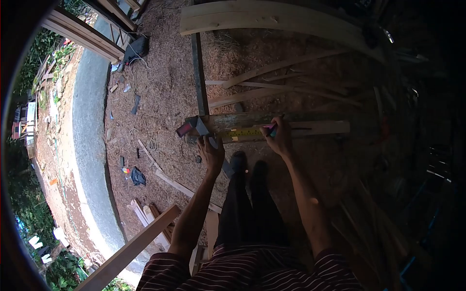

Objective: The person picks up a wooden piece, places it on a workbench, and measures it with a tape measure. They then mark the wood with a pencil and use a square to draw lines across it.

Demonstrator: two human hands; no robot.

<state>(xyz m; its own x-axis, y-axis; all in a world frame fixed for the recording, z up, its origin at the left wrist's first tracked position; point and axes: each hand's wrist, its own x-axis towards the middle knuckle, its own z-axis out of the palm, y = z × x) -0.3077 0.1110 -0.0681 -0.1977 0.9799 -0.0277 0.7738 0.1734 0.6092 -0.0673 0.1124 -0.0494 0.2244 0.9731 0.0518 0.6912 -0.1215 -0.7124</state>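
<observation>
Now, at the left end of the work, a red-ended block sits beside a flat grey piece, and the left hand is right there, fingers a little apart, reaching over the grey piece's lower end; whether it pinches or just presses, I can't tell. That piece looks stiff and fairly light, best held flat under the fingertips, well away from any edge.

Across to the middle, and here's the yellow tape, lying along the board between the two hands. It looks thin and springy: light, stiff enough lengthwise, but likely to twist, kink or slide if it's let go, so the edges are the place to steady it.

On to the right hand, closed around a small pink and teal thing at the tape's right end, perhaps its case. That looks hard and palm-sized, good to grip around the body. Farther right, the pale board runs on past the hand; it looks rigid, heavier than the tape, rough enough not to slip, and best lifted by both long edges.
</observation>
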